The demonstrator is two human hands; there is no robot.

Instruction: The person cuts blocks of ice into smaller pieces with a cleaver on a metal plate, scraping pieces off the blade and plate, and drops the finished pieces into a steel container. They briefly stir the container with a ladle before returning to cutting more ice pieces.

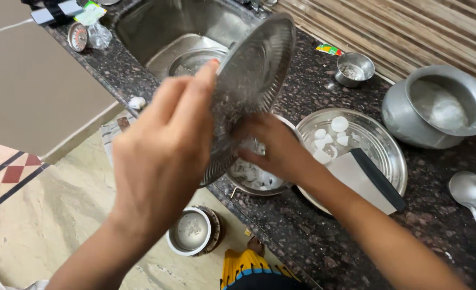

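Our left hand (160, 156) nearest, fingers pinching rim of steel plate (251, 80), held tilted on edge. Our right hand (278, 150) behind it, gripping plate's lower rim from far side. Plate hangs above bowl of white pieces (257, 177). At 3 o'clock of bowl: tray (388, 156) with white pieces, scraper (369, 180). Further at 2 o'clock: pot (436, 110); sink (168, 27) at 12. Risk, we judge: wet plate slips, drops onto bowl at counter (313, 236) edge, tips it over.

Two bare forearms, left hand (160, 156), right hand (275, 147), sleeveless, yellow-and-blue garment below
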